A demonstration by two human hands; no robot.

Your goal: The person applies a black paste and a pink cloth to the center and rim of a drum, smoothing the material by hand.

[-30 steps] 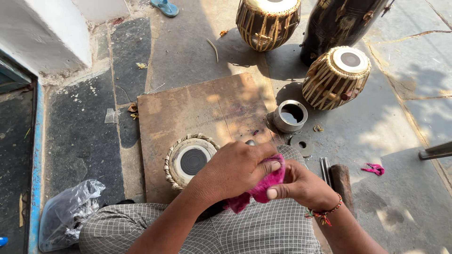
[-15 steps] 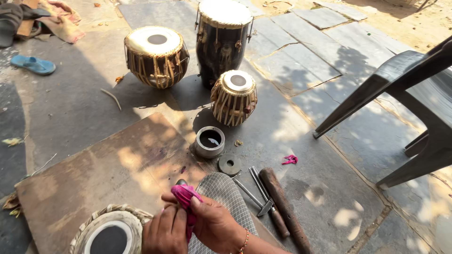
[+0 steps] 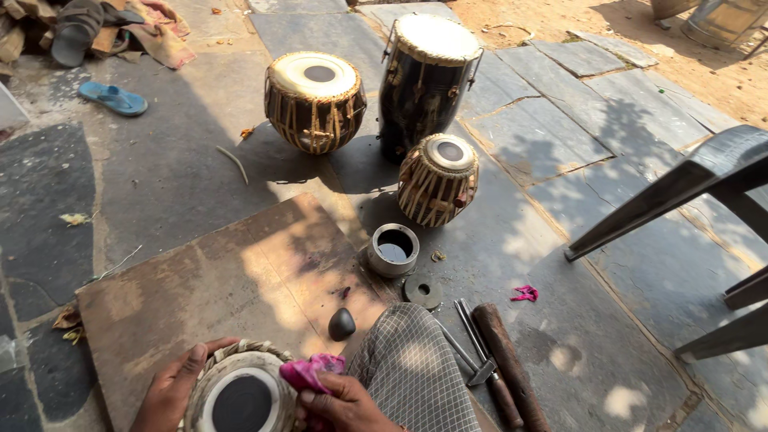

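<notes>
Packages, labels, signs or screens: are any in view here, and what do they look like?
None show: no package, label, sign or screen.
Small metal tin: round, grey, open-topped, unlabelled, on the stone floor beside the wooden board.
Drums and tools carry no visible labels.
</notes>
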